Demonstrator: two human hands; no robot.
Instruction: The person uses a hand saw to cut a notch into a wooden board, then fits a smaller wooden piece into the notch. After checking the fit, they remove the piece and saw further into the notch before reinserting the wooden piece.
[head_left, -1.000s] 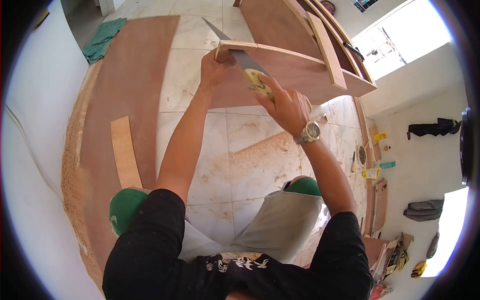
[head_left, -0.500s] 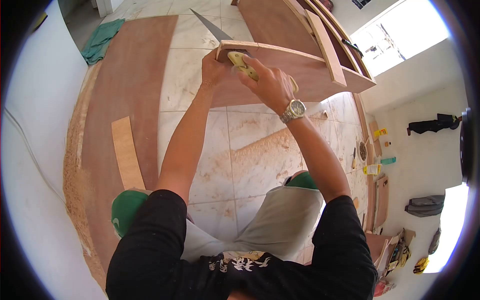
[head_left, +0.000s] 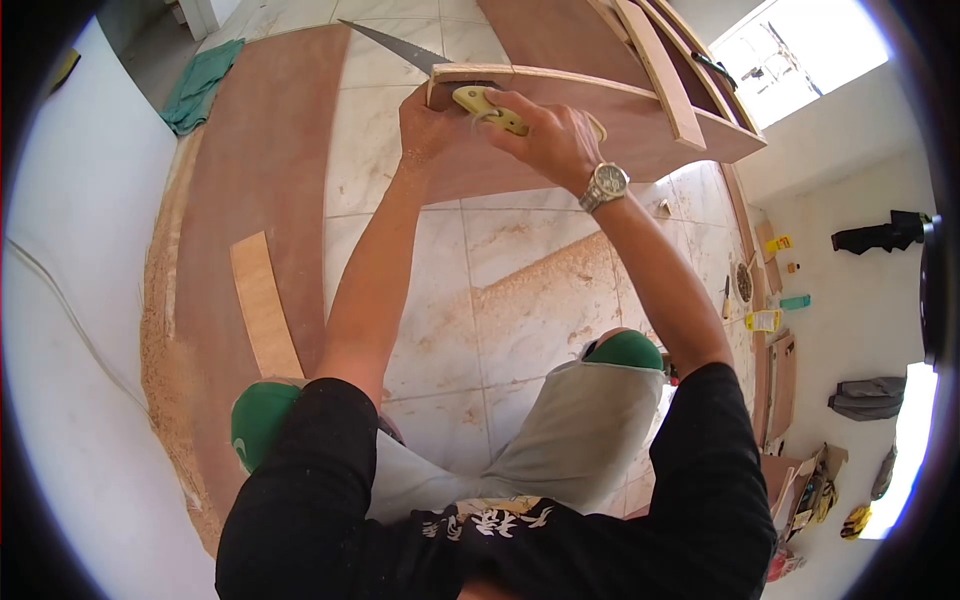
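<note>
My right hand (head_left: 555,140), with a metal watch at its wrist, is closed around the pale yellow handle of a handsaw (head_left: 398,46). The saw's blade reaches out to the upper left, past the end of a brown wooden panel (head_left: 485,170) that stands on its edge. Against the left end of that panel, my left hand (head_left: 427,128) grips its corner close to the blade; its fingers are partly hidden. Where the teeth meet the wood is hard to see. A narrow wooden strip (head_left: 660,80) lies across the panel's top edge further right.
A large brown sheet (head_left: 260,150) lies on the tiled floor at left, bearing a short light board (head_left: 265,305). Sawdust (head_left: 550,285) streaks the tiles. A green cloth (head_left: 203,85) is at the upper left. Tools and offcuts line the right wall.
The saw has tilted flatter, its tip swinging left. My right hand has shifted slightly right and up. My left hand keeps its hold on the panel's end, while the whole view has shifted slightly.
</note>
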